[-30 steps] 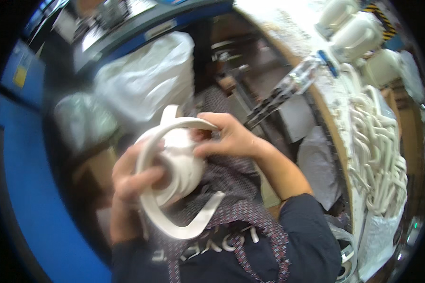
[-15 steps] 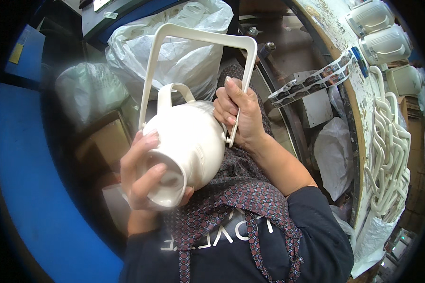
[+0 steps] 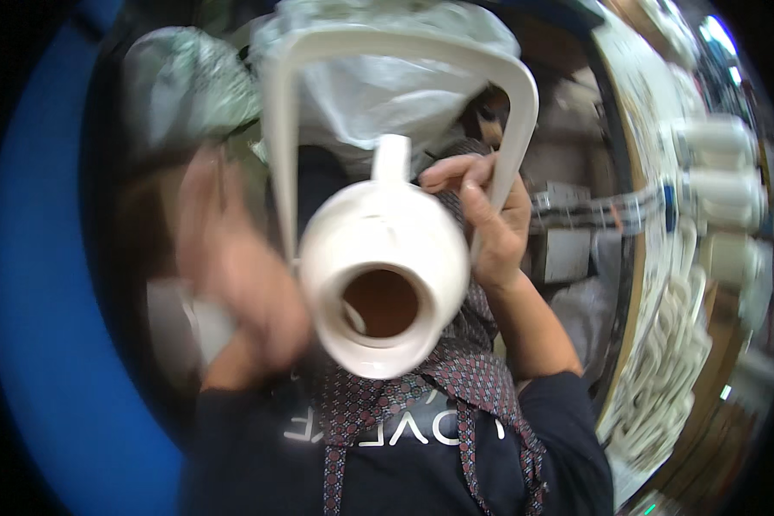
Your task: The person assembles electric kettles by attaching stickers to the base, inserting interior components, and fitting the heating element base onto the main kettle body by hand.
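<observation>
At centre frame a white ceramic pot (image 3: 385, 288) is held up close, its round opening facing the camera, a white hoop handle (image 3: 404, 52) arching over it. The right hand (image 3: 482, 215) is clamped on the handle's right leg; the left hand (image 3: 241, 275), blurred at centre left, has its grip unclear. Beneath lies a patterned apron (image 3: 456, 378). Behind, upper frame, sit clear plastic bags (image 3: 378, 95). Along the right edge curves a bench (image 3: 636, 172) carrying white ceramic pieces (image 3: 714, 138).

Clear plastic bags (image 3: 378, 95) behind – white handles (image 3: 662, 378) piled right, patterned apron (image 3: 456, 378).
</observation>
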{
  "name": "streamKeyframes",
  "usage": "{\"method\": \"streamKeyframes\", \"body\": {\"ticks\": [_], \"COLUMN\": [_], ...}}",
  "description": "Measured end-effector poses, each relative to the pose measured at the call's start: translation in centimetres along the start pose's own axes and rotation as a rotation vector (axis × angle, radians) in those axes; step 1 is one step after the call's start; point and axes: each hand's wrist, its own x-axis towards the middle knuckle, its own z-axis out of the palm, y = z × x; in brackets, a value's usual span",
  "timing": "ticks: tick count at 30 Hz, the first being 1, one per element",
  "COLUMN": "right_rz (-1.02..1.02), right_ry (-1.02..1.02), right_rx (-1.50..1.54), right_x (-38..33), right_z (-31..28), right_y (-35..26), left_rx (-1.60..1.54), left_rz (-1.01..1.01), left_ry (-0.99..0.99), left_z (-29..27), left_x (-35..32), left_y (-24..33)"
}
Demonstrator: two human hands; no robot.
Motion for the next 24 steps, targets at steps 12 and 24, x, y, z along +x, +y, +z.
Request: {"method": "streamKeyframes", "body": {"ticks": [12, 24], "right_rz": [-0.184, -0.619], "right_ry": [-0.269, -0.305], "right_rx": [-0.793, -0.967], "right_x": [-2.4, -7.3], "right_z": [1.8, -0.8], "right_y": [-6.4, -6.1], "left_rx": [-1.217, -0.741], "left_rz": [-0.895, 0.264], "left_ry": [-0.162, -0.070], "left_z": [5.4, 5.0], "left_x": [2.2, 0.8], "left_y": [-1.0, 0.3]}}
